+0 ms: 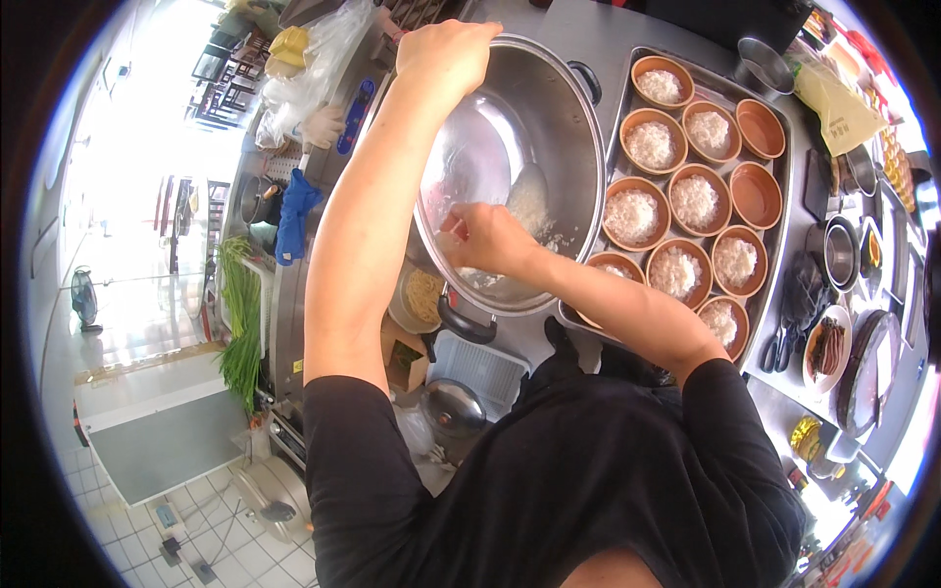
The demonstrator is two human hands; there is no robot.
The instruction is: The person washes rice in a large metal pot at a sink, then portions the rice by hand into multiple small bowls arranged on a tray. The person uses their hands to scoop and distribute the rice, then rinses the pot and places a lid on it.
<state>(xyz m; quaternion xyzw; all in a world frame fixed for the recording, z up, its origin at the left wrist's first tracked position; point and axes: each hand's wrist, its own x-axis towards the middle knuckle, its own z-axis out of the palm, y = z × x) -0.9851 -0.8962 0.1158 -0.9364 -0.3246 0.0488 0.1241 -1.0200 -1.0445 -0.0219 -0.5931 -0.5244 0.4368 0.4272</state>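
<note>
A large steel pot (566, 125) with black handles lies tilted before me, its mouth facing up toward me. My left hand (450, 59) grips its far rim. Inside the pot, my right hand (481, 239) is near the lower left wall, its fingers bent; whether it holds anything cannot be told. White rice grains (531, 209) and a spoon-like metal utensil (523, 184) lie in the pot beside that hand. On the right, a metal tray (785, 147) holds several brown bowls (670, 272) with white rice, and two brown bowls (757, 195) without rice.
A bowl of noodles (425, 294), a white plastic basket (470, 367) and a pot lid (452, 408) lie below the pot. Green stalks (242, 323) and a blue cloth (294, 213) are at left. Scissors (775, 349), a plate of meat (829, 345) and a round board (871, 375) lie right of the tray.
</note>
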